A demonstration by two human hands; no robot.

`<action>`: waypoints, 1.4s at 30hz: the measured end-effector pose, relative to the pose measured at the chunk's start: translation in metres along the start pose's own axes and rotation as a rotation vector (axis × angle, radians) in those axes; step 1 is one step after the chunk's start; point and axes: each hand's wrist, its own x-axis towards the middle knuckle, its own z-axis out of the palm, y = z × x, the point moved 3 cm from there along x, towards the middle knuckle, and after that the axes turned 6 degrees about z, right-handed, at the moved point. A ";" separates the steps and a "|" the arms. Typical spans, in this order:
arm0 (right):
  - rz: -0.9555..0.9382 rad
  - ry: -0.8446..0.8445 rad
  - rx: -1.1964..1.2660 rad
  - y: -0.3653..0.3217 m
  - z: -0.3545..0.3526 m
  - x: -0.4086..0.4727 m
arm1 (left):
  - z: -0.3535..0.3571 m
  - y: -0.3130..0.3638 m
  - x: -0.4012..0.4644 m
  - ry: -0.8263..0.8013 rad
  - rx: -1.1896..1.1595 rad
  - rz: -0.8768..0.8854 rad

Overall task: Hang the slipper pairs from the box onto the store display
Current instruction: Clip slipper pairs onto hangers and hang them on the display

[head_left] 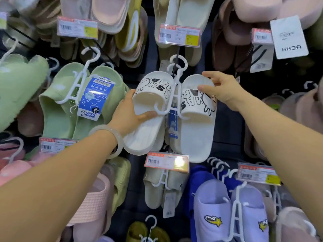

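White foam slipper pair (174,110), printed with black lettering and joined on a white plastic hanger (176,74), hangs at the centre of the store display (227,123), its hook looped over a dark peg at 12 o'clock from the pair. The left hand (127,116) grips the left slipper from 9 o'clock: the thumb lies across the footbed below the strap and the fingers (130,95) curl behind the outer edge. The right hand (222,88), at 2 o'clock from the pair, holds the right slipper near its toe, the thumb pressed on the printed strap and the other fingers wrapped over the rim. A pale bangle (111,137) circles the left wrist. A blue tag (173,124) hangs between the two slippers. At 9 o'clock hangs a green slipper pair (70,109) bearing a blue label card (95,98); at 5 o'clock hangs a lilac slipper pair (227,212) with yellow patches; at 6 o'clock a price tag (167,161) sits just under the white pair's heels, above a cream slipper pair (157,191). No box is in view.
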 end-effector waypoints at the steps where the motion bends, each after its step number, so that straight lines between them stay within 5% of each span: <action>1: 0.004 0.002 0.007 0.000 0.001 -0.001 | -0.002 -0.002 0.001 -0.003 0.014 0.001; 10: -0.029 -0.128 -0.213 0.001 0.024 -0.019 | 0.013 -0.013 -0.018 -0.061 -0.125 -0.137; 18: -0.072 -0.073 -0.494 0.008 0.042 -0.043 | 0.015 0.023 -0.018 -0.068 0.339 0.090; 25: -0.067 -0.084 -0.589 0.000 0.051 -0.057 | 0.007 0.018 -0.023 -0.179 0.475 -0.051; 42: -0.082 -0.076 -0.777 -0.037 0.073 -0.102 | -0.018 0.052 -0.048 -0.250 0.544 0.087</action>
